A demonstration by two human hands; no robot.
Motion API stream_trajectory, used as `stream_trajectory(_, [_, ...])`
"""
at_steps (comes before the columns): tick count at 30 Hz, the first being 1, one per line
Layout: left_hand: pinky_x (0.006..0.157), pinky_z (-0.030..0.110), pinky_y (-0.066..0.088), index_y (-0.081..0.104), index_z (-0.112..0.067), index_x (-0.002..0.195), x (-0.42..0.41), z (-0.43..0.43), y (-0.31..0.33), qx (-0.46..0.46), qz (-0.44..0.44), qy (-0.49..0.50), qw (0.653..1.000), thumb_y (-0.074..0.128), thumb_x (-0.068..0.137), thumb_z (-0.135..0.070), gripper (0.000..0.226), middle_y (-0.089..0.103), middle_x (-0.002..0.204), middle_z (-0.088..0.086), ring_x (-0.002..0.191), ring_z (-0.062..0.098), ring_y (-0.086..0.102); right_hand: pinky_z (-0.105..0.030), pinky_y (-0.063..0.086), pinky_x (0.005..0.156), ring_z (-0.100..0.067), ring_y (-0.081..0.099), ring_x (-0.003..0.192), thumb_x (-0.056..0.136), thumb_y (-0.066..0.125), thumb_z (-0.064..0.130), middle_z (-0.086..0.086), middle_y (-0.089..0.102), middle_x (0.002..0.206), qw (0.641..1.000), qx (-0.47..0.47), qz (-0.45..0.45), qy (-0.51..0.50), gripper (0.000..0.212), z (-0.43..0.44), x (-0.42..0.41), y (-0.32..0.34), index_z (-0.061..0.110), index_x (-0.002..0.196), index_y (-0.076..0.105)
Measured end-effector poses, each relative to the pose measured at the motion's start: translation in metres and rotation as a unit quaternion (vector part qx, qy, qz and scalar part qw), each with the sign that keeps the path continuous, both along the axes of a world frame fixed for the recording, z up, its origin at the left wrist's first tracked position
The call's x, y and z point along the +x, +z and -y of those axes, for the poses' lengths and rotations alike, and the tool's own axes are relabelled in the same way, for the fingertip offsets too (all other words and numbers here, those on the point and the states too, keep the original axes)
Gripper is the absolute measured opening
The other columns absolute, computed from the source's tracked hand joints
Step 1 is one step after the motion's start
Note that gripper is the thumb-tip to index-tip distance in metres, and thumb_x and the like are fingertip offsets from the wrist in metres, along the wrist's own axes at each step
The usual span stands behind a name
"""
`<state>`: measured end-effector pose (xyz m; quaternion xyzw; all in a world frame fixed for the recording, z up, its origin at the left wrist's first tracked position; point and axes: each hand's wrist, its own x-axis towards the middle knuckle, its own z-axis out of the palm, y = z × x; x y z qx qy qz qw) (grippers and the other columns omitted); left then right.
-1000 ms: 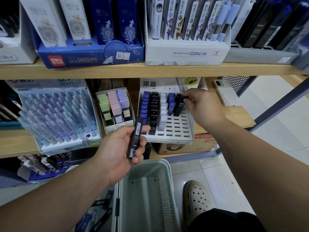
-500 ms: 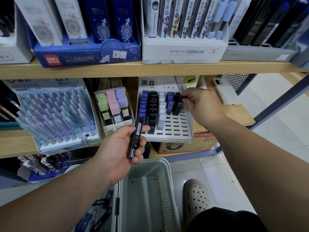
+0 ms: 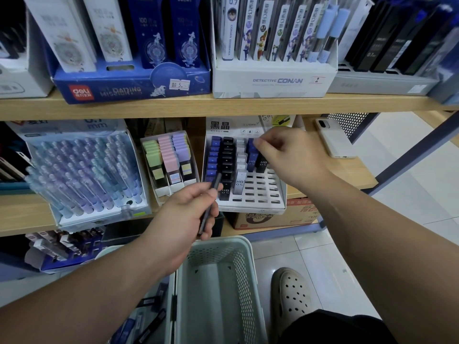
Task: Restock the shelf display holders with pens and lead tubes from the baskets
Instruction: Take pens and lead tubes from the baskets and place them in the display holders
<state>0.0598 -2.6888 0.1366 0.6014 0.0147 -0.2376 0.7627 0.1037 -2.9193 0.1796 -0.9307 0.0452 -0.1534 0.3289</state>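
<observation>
**One lead tube in the left hand, aimed at the slotted rack**

The left hand [image 3: 183,216] gripped a single dark lead tube [image 3: 216,182] between thumb and curled fingers. The tube's long axis ran up and away from the palm, and its far tip sat just short of the low end of the rack's [image 3: 258,201] two leftmost columns. The right hand [image 3: 285,155] hovered over the rack's top right, fingertips [image 3: 258,143] bunched. Blur hid whether they pinched anything. Five columns held tubes. The three on the left ran long and the two on the right ran short. The bare slots lay beyond and right of the left fingers, under the right wrist, so the right hand was the nearer. One pale basket [image 3: 223,241] sat below both hands.
</observation>
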Motion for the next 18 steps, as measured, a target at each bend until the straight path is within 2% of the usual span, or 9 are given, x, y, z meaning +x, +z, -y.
stream_trajectory(2, [0.045,0.022,0.037,0.073,-0.031,0.108,-0.002,0.004,0.002,0.038,0.063,-0.011,0.997,0.058,0.101,-0.015,0.023,0.057,0.068,-0.001,0.052,0.011,0.045,-0.026,0.051,0.055,-0.014,0.067,0.060,0.094,0.069,0.039,-0.005,0.072,0.071,0.988,0.120,-0.059,0.077,0.021,-0.014,-0.008,0.012,0.020,0.085,0.075])
stream_trajectory(3, [0.045,0.022,0.037,0.074,-0.033,0.107,-0.003,0.006,0.003,0.043,0.083,-0.013,0.996,0.060,0.100,-0.014,0.025,0.058,0.068,-0.003,0.053,0.010,0.045,-0.029,0.052,0.053,-0.018,0.068,0.059,0.093,0.071,0.035,-0.009,0.073,0.073,0.975,0.161,-0.095,0.119,0.019,-0.020,-0.013,0.016,0.018,0.086,0.075])
stream_trajectory(5, [0.046,0.021,0.037,0.075,-0.040,0.102,-0.005,0.011,0.005,0.044,0.112,-0.012,0.993,0.061,0.098,-0.011,0.032,0.059,0.067,-0.005,0.053,0.009,0.046,-0.027,0.053,0.052,-0.017,0.068,0.058,0.093,0.073,0.023,-0.010,0.073,0.072,0.954,0.198,-0.145,0.174,0.012,-0.027,-0.021,0.018,0.013,0.087,0.075])
stream_trajectory(8, [0.046,0.021,0.039,0.072,-0.053,0.093,-0.008,0.015,0.006,0.046,0.145,0.002,0.988,0.064,0.096,-0.009,0.045,0.063,0.067,-0.010,0.053,0.008,0.048,-0.025,0.055,0.055,-0.015,0.069,0.060,0.091,0.074,0.010,-0.005,0.073,0.069,0.937,0.241,-0.167,0.191,0.002,-0.029,-0.027,0.018,0.011,0.090,0.074])
stream_trajectory(10, [0.048,0.018,0.042,0.071,-0.055,0.092,-0.007,0.016,0.006,0.056,0.166,0.017,0.984,0.068,0.093,-0.008,0.047,0.066,0.067,-0.012,0.054,0.007,0.051,-0.026,0.056,0.058,-0.019,0.071,0.065,0.089,0.075,0.006,-0.008,0.073,0.074,0.927,0.273,-0.174,0.191,0.007,-0.028,-0.030,0.017,0.009,0.095,0.074])
stream_trajectory(13, [0.050,0.016,0.045,0.072,-0.048,0.089,-0.004,0.016,0.008,0.062,0.183,0.030,0.981,0.073,0.089,-0.009,0.039,0.070,0.071,-0.010,0.056,0.004,0.056,-0.024,0.056,0.059,-0.020,0.072,0.068,0.086,0.075,-0.002,-0.013,0.072,0.079,0.919,0.292,-0.173,0.201,0.016,-0.028,-0.034,0.018,0.007,0.098,0.070])
stream_trajectory(15, [0.050,0.017,0.045,0.073,-0.041,0.084,-0.002,0.019,0.009,0.063,0.168,0.039,0.983,0.075,0.087,-0.009,0.033,0.070,0.072,-0.008,0.055,0.005,0.057,-0.023,0.056,0.058,-0.018,0.071,0.065,0.085,0.072,-0.009,-0.010,0.070,0.074,0.916,0.314,-0.156,0.195,0.018,-0.024,-0.034,0.020,0.006,0.094,0.067])
stream_trajectory(18, [0.049,0.021,0.047,0.072,-0.022,0.084,0.001,0.024,0.014,0.005,0.077,0.077,0.994,0.072,0.087,-0.003,0.020,0.067,0.071,0.002,0.055,0.011,0.057,-0.024,0.057,0.056,-0.019,0.068,0.059,0.082,0.070,-0.015,-0.010,0.066,0.066,0.916,0.353,-0.122,0.146,0.024,-0.012,-0.033,0.024,0.007,0.081,0.061])
